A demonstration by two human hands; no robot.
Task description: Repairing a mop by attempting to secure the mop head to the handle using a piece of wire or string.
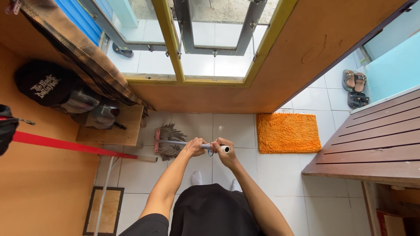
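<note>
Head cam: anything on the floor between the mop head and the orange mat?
Only bare white floor tiles lie between the mop head and the orange mat. Above that stretch, both hands, left and right, grip the mop handle.

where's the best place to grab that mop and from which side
Grip the mop on its long grey handle, near the white-capped top end, coming from above with the palms wrapping over it. The shaft is thin and round and slants up toward the person, while the stringy head rests on the tiled floor. The left hand and right hand already clasp it there.
</note>
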